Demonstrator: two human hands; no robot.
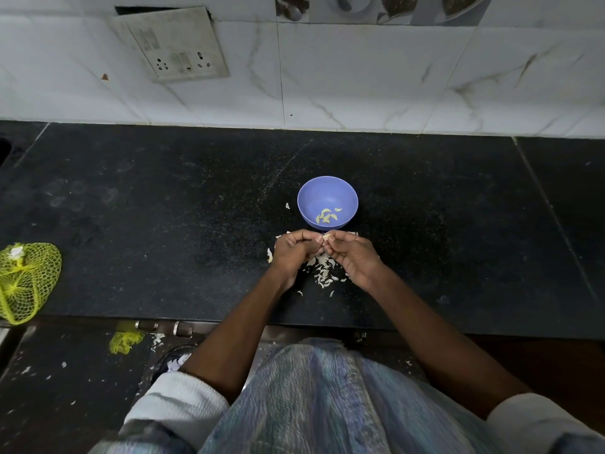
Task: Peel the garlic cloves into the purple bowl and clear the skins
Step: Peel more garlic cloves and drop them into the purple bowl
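Observation:
The purple bowl [327, 194] stands on the black counter and holds several peeled garlic cloves [325, 216]. Just in front of the bowl my left hand [293, 253] and my right hand [355, 257] meet fingertip to fingertip. Between them they pinch a small pale garlic clove [326, 237]. Loose white skins [322, 271] lie scattered on the counter under and around both hands.
A yellow mesh bag [26, 283] lies at the counter's left front edge. A switch and socket plate [176, 44] is on the tiled wall behind. Skin scraps and a yellow mesh scrap [124, 342] lie on the floor below the counter edge.

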